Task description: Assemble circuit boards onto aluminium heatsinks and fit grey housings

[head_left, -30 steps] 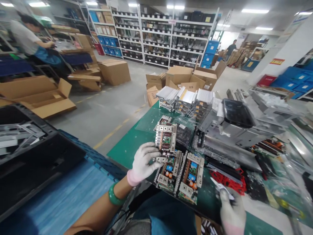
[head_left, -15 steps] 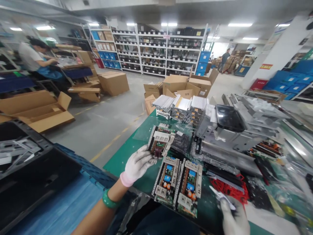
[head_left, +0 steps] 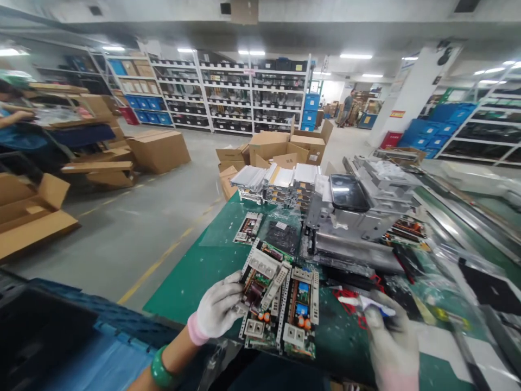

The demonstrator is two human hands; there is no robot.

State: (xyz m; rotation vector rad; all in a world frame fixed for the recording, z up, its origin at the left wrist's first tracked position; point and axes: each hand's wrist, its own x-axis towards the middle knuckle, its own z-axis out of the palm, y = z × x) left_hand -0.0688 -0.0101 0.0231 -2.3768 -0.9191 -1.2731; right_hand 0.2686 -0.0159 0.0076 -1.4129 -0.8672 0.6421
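Hands well apart over the green-matted counter [head_left: 179,296]: left hand [head_left: 217,309] gripping a tilted circuit board [head_left: 262,282] at the near edge, above other boards [head_left: 299,320]; right hand [head_left: 391,342] pinching a small white item [head_left: 376,307].

Circuit board [head_left: 262,282] in left hand [head_left: 217,305]

white glove [head_left: 220,305], pink cuff [head_left: 196,330], green bench mat [head_left: 183,288]

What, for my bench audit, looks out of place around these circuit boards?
The circuit board in the left hand sits tilted, its edge overlapping the flat board beside it on the green mat, rather than lying flat.
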